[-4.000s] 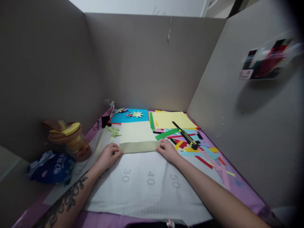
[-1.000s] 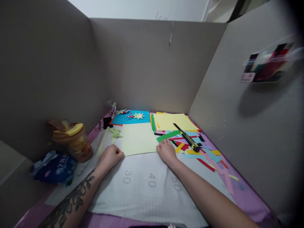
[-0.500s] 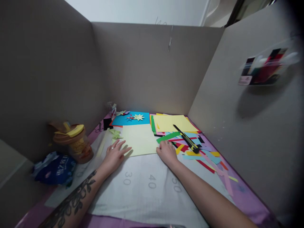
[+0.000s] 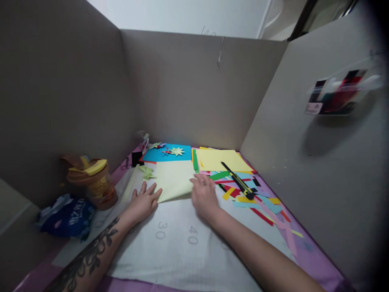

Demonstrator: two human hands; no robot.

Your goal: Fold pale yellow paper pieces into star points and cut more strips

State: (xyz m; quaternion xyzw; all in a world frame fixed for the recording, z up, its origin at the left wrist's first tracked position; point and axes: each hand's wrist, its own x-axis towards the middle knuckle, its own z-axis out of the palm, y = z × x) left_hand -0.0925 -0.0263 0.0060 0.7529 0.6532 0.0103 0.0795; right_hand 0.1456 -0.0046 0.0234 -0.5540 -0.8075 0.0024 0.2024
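A pale yellow-green sheet of paper [image 4: 174, 178] lies in front of me, its near right edge lifted off the white mat [image 4: 176, 259]. My right hand [image 4: 204, 194] is closed at that edge, fingers curled on the paper. Spread flat at the sheet's near left corner, my left hand [image 4: 145, 202] touches its edge with the fingertips. Just past my left fingers sits a small folded pale green paper piece [image 4: 147, 172].
A black and yellow cutter knife [image 4: 238, 181] lies among coloured paper strips [image 4: 267, 207] at right. Behind are yellow sheets [image 4: 223, 160] and blue paper [image 4: 152, 154] bearing paper stars [image 4: 177, 151]. A lidded cup [image 4: 101, 190] and blue packet [image 4: 68, 217] stand left; grey partitions [image 4: 188, 89] enclose the table.
My right hand has moved left and closed on the sheet's right edge, which has risen. My left hand has shifted slightly towards me, fingers still spread.
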